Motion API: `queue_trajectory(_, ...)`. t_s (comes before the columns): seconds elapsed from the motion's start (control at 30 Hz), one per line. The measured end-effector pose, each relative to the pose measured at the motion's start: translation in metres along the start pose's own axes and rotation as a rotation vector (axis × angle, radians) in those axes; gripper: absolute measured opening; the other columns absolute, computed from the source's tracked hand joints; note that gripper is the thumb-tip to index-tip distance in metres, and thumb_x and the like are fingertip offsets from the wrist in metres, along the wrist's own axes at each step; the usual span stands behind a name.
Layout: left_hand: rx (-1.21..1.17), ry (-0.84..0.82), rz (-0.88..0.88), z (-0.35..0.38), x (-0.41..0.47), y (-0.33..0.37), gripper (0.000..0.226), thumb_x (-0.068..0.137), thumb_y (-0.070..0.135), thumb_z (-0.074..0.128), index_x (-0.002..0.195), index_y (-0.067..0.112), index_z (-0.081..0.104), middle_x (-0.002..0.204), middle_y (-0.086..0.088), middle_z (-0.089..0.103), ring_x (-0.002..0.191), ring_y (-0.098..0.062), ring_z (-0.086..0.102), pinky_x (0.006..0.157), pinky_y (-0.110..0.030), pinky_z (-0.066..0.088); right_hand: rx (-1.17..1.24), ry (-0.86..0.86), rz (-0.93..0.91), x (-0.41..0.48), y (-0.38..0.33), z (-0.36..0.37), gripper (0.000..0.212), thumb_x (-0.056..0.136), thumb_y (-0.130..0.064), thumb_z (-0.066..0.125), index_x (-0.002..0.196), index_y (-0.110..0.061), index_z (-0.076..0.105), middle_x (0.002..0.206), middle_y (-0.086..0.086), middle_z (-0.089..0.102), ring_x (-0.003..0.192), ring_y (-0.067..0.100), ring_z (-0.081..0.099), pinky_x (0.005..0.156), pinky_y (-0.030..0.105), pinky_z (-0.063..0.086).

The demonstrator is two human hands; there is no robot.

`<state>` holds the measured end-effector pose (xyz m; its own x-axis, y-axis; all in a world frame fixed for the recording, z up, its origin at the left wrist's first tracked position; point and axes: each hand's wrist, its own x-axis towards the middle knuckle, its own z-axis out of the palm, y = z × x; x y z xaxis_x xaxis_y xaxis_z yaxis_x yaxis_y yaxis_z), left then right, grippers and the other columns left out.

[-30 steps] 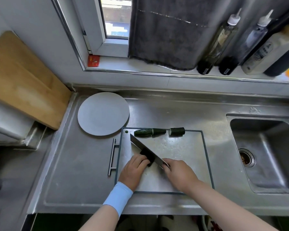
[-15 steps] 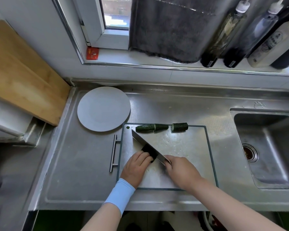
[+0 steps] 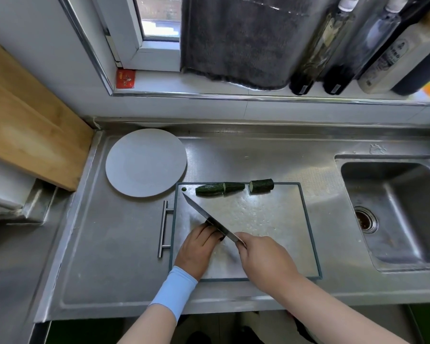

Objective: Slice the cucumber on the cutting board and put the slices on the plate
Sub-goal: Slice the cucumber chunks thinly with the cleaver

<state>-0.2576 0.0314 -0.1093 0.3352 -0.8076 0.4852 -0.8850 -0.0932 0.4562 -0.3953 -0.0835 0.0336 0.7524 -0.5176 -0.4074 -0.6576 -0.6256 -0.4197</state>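
Gripping the knife: the right hand (image 3: 266,261), lower centre of the frame, is clenched round the handle of the knife (image 3: 209,217).
Blade: slants up-left across the cutting board (image 3: 271,227), with its tip near the board's upper-left corner.
Left hand (image 3: 196,249): just left of the blade, fingers curled down onto a dark cucumber piece (image 3: 219,238), which is mostly hidden beneath them and lies against the blade.
Cucumber lengths (image 3: 220,189): two touch end to end along the board's top edge.
Third length (image 3: 261,186): lies just to their right, apart from them.
Plate (image 3: 145,162): grey, sits on the steel counter just beside the board's upper-left corner.
Sink (image 3: 338,160): at the right of the frame.
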Motion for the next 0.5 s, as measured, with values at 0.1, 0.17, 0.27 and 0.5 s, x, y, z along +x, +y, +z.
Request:
queue_trajectory(0.1, 0.003, 0.008, -0.001, 0.0, 0.0, 0.0, 0.032, 0.082, 0.0, 0.074, 0.111, 0.01, 0.066, 0.111, -0.008, 0.066, 0.108, -0.026, 0.056, 0.092, -0.033, 0.048, -0.008, -0.004, 0.014, -0.002, 0.001, -0.002, 0.029, 0.106, -0.032, 0.033, 0.114, -0.035, 0.062, 0.07, -0.007, 0.059, 0.056, 0.011, 0.046, 0.049, 0.024, 0.029)
queue_trajectory(0.17, -0.005, 0.002, -0.002, 0.0, 0.0, 0.0, 0.032, 0.082, 0.001, 0.073, 0.112, 0.01, 0.066, 0.111, -0.008, 0.066, 0.108, -0.026, 0.056, 0.092, -0.033, 0.048, -0.012, -0.007, 0.017, -0.003, 0.001, -0.003, 0.029, 0.106, -0.032, 0.034, 0.113, -0.033, 0.062, 0.07, -0.006, 0.059, 0.056, 0.011, 0.047, 0.049, 0.025, 0.03)
queue_trajectory(0.27, -0.011, 0.003, -0.006, -0.001, 0.0, 0.0, 0.03, 0.083, 0.001, 0.072, 0.111, 0.009, 0.066, 0.111, -0.008, 0.066, 0.109, -0.027, 0.056, 0.093, -0.034, 0.048, -0.046, -0.019, 0.018, -0.003, -0.001, -0.006, 0.028, 0.106, -0.031, 0.032, 0.11, -0.032, 0.06, 0.071, -0.005, 0.059, 0.057, 0.011, 0.047, 0.049, 0.027, 0.03)
queue_trajectory(0.5, 0.0, 0.011, -0.011, -0.002, 0.002, 0.001, 0.025, 0.083, 0.004, 0.072, 0.107, 0.008, 0.069, 0.111, -0.008, 0.067, 0.107, -0.027, 0.057, 0.092, -0.034, 0.049, -0.114, -0.058, 0.011, 0.0, -0.011, -0.017, 0.024, 0.106, -0.026, 0.033, 0.109, -0.029, 0.057, 0.066, -0.008, 0.047, 0.054, 0.009, 0.04, 0.047, 0.028, 0.026)
